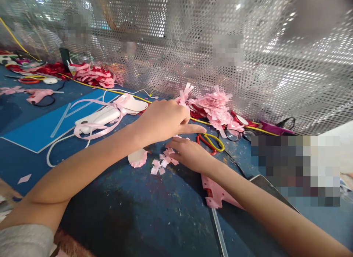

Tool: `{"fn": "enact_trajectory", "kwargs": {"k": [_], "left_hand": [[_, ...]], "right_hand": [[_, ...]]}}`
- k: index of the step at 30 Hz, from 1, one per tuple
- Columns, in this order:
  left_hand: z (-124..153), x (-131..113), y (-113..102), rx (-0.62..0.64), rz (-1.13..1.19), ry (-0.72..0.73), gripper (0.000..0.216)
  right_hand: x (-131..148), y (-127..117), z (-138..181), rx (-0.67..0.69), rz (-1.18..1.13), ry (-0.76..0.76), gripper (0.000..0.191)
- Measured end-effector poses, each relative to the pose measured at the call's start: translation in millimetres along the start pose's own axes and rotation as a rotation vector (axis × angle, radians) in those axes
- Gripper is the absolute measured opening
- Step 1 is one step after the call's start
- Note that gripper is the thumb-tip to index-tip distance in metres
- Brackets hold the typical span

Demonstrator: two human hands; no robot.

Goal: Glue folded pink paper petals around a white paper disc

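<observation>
My left hand (165,119) hovers over the middle of the table, back up. Its thumb stretches to the right, apart from the bent fingers, whose tips are hidden. Nothing shows in its grasp. Closer to me, my right hand (190,152) is low over small pink ribbon squares (164,161), fingers stretched out and apart, at or touching the squares. To their left lies a round pale disc (137,157) edged with pink pieces. Beyond my hands a heap of pink ribbon pieces (212,104) rests against the metal screen. Scissors (211,143) with red and yellow handles lie beside my right hand.
Under my right forearm lies a pink glue gun (213,192) with a clear glue stick. A white power strip (97,119) and pink ribbon lie on a blue board (30,133) at left. Glasses (234,134) and a dark flat device (271,190) are at right. Perforated metal (165,58) stands behind.
</observation>
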State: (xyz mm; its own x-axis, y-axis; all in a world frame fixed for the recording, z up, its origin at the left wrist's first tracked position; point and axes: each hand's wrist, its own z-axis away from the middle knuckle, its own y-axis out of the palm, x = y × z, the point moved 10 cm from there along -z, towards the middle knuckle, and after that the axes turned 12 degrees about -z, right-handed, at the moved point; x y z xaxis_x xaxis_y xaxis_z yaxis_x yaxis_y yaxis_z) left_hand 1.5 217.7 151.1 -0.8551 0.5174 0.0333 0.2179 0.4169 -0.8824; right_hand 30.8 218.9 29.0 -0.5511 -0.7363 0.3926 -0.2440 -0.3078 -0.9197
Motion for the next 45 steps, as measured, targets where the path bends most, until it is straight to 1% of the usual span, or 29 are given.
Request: {"fn": "enact_trajectory", "kwargs": {"k": [3, 8, 13, 17, 20, 23, 26, 29, 32, 34, 37, 42, 45], "left_hand": [[-0.3, -0.8, 3.5, 0.052, -0.044, -0.012, 0.051], [0.0, -1.4, 2.5, 0.098, -0.041, -0.037, 0.045], [1.4, -4.5, 13.2, 0.149, 0.011, -0.021, 0.037], [1.8, -8.4, 26.2, 0.181, 0.089, -0.001, 0.037], [0.5, -11.9, 32.7, 0.199, 0.281, 0.004, 0.033], [-2.1, -9.3, 38.3, 0.218, 0.514, -0.055, 0.023], [-2.9, -8.8, 49.5, 0.285, 0.681, -0.102, 0.024], [-1.3, -14.6, 63.6, 0.375, 0.91, -0.126, 0.022], [1.1, -15.0, 75.3, 0.43, 1.083, -0.208, 0.017], [1.3, -13.4, 77.0, 0.432, 1.105, -0.232, 0.016], [-0.6, -11.0, 71.0, 0.397, 1.057, -0.196, 0.018], [-1.6, -9.3, 62.3, 0.356, 0.983, -0.146, 0.02], [-2.6, -5.8, 57.8, 0.298, 0.973, -0.161, 0.024]], "right_hand": [[5.0, 9.7, -7.3, 0.031, -0.009, -0.009, 0.02], [0.2, 6.3, -12.1, 0.016, -0.054, 0.068, 0.016], [-9.8, -0.1, -1.1, -0.033, -0.153, 0.124, 0.012], [-14.3, -8.1, 8.4, -0.079, -0.247, 0.133, 0.011], [-14.2, -21.9, 15.9, -0.149, -0.348, 0.122, 0.006], [-18.0, -40.5, 28.5, -0.263, -0.478, 0.127, 0.003], [-26.6, -57.6, 44.5, -0.408, -0.62, 0.147, 0.011], [-34.4, -70.4, 58.1, -0.557, -0.741, 0.163, 0.02], [-37.2, -79.4, 66.1, -0.669, -0.813, 0.167, 0.022], [-37.3, -83.7, 69.0, -0.717, -0.837, 0.167, 0.022], [-37.2, -86.9, 70.9, -0.749, -0.859, 0.161, 0.023], [-37.1, -86.8, 68.8, -0.743, -0.875, 0.146, 0.027], [-37.3, -85.1, 66.4, -0.738, -0.871, 0.149, 0.025]]}}
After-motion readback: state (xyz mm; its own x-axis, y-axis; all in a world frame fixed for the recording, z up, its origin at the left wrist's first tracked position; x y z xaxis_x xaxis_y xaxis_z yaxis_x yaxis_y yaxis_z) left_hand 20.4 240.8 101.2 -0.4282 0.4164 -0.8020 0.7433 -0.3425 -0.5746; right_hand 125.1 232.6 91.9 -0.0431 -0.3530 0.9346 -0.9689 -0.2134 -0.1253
